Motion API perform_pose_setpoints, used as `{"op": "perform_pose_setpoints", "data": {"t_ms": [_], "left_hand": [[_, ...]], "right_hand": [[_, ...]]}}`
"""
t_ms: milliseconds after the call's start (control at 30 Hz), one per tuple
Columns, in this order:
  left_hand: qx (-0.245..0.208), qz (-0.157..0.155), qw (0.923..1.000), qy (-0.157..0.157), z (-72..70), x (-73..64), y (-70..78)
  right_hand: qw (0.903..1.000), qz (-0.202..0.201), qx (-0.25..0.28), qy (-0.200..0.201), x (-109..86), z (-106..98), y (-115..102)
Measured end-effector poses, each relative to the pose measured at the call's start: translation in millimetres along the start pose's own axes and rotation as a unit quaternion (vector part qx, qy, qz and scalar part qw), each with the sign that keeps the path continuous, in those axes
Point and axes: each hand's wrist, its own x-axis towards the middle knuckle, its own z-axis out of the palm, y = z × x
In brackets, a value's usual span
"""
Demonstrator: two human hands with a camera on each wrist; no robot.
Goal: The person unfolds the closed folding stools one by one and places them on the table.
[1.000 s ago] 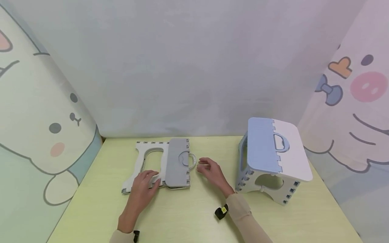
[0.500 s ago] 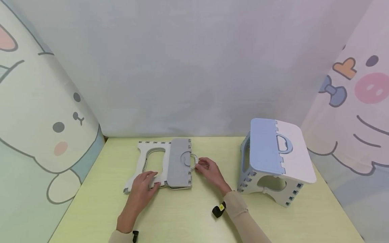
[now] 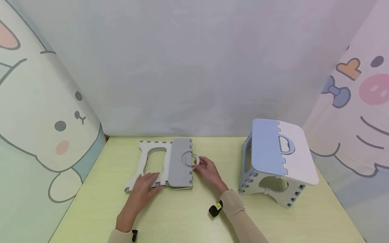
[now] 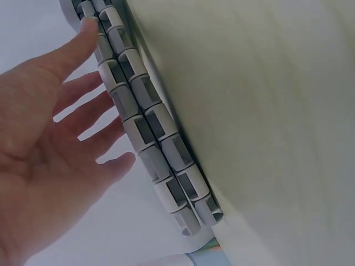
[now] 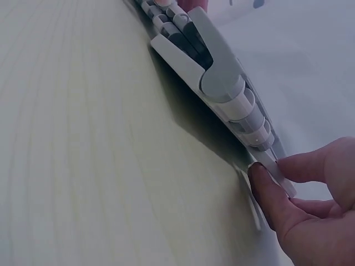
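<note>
Head view now, and both hands are at the folded stool (image 3: 176, 168), which lies flat on the pale yellow table (image 3: 182, 219), left of the middle and towards the far edge. Its grey panel (image 3: 181, 177) faces up on the right, and its white leg frame (image 3: 158, 145) reaches out to the left.

Over to the left hand (image 3: 143, 188): it rests on the near part of the leg frame, fingers extended across the top, thumb down by the near side. From the left wrist, the thumb lies along the knuckled edge (image 4: 147, 127), with the other fingers spread loosely beyond it; steadying contact, no curled grip.

And the right hand (image 3: 209, 171) has the handle (image 3: 198, 158)! Right wrist view gives the close-up: thumb and fingers pinch that thin white loop at the stool's right end. Just below, apart from the pinched part, a second thin strip (image 5: 250, 205) shows close to the tabletop, and a dark shadow lies under the stool.

Off to the right, well apart, an unfolded stool (image 3: 265, 145) stands upright on its legs, blue and white on top. A small black piece with a yellow patch (image 3: 216, 209) sits at the right sleeve (image 3: 241, 216). Behind it all hangs a pale backdrop (image 3: 194, 67), cartoon figures on both sides.
</note>
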Motion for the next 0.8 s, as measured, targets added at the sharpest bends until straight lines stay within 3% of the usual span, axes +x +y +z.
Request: {"op": "perform_pose_setpoints", "data": {"t_ms": [233, 433, 600, 800], "left_hand": [[0.004, 0.01, 0.9999, -0.006, 0.6, 0.3, -3.0], [0.013, 0.031, 0.9994, -0.007, -0.6, 2.7, -4.2], [0.018, 0.061, 0.998, 0.005, 0.3, 3.8, -7.4], [0.034, 0.074, 0.9967, -0.002, 0.9, 4.1, -10.1]], "right_hand": [[0.9998, 0.003, -0.007, 0.02, 0.3, 2.9, -1.8], [0.9999, 0.01, 0.003, 0.013, -6.2, 3.0, -19.2], [0.9993, 0.023, 0.018, 0.024, 0.2, 3.7, -3.2], [0.9986, 0.03, 0.036, 0.027, -0.7, 4.3, -4.2]]}}
